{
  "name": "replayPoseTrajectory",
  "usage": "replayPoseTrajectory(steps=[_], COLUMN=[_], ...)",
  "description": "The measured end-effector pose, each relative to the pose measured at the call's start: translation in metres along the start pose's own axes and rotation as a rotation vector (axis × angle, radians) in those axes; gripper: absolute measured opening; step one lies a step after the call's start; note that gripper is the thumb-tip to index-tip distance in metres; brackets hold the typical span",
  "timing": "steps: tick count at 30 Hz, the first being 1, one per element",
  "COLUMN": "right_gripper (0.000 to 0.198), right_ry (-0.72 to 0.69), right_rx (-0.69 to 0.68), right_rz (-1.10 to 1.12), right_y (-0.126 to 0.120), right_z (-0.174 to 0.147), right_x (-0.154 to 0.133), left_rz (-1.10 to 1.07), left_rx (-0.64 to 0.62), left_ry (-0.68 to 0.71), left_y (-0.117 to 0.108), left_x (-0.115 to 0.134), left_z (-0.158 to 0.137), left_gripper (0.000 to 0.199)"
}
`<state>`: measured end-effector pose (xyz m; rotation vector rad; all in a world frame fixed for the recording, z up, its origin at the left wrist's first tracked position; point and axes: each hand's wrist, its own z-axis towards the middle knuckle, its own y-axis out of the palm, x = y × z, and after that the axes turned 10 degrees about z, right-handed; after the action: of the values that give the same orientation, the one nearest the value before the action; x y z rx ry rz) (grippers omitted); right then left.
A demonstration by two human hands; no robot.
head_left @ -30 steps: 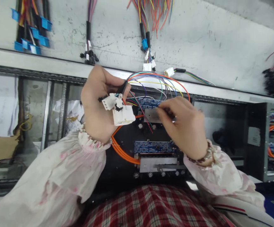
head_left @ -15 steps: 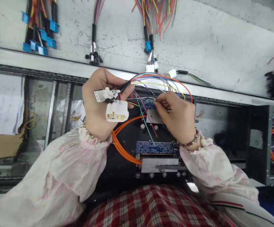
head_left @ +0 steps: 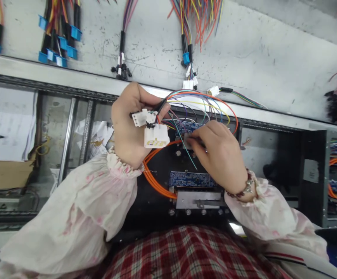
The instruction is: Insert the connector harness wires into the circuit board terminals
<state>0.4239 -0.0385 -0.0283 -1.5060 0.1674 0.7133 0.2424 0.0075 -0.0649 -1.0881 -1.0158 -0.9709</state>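
Nearest, red plaid fabric across the lap, under two pale pink-stained sleeves. Above it, lower blue circuit board on a black panel, thick orange cables looping at its left. Right hand, fingers pinched together on thin coloured wires just over the upper blue circuit board. Left hand, fingers clamped on a white plastic connector cluster (largest block hanging lowest). Beyond, wire harnesses with blue plugs hanging on a scuffed white wall.
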Motion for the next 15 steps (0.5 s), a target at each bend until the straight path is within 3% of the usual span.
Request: replayPoseTrajectory(steps=[5,10,15], right_gripper=[0.008,0.008,0.007], right_ry=[0.048,0.056,0.053], right_rx=[0.203,0.116,0.132], right_rz=[0.132,0.144,0.097], right_y=[0.001,0.016,0.018], right_z=[0.008,0.016,0.016], right_x=[0.004,0.018,0.019], left_rz=[0.001,-0.005,-0.081], left_rx=[-0.016,0.000,-0.006], left_ry=[-0.032,-0.008,-0.054], left_y=[-0.001,0.000,0.001], left_x=[0.000,0.002,0.003], left_z=[-0.003,-0.003,-0.003], left_gripper=[0.022,0.020,0.023])
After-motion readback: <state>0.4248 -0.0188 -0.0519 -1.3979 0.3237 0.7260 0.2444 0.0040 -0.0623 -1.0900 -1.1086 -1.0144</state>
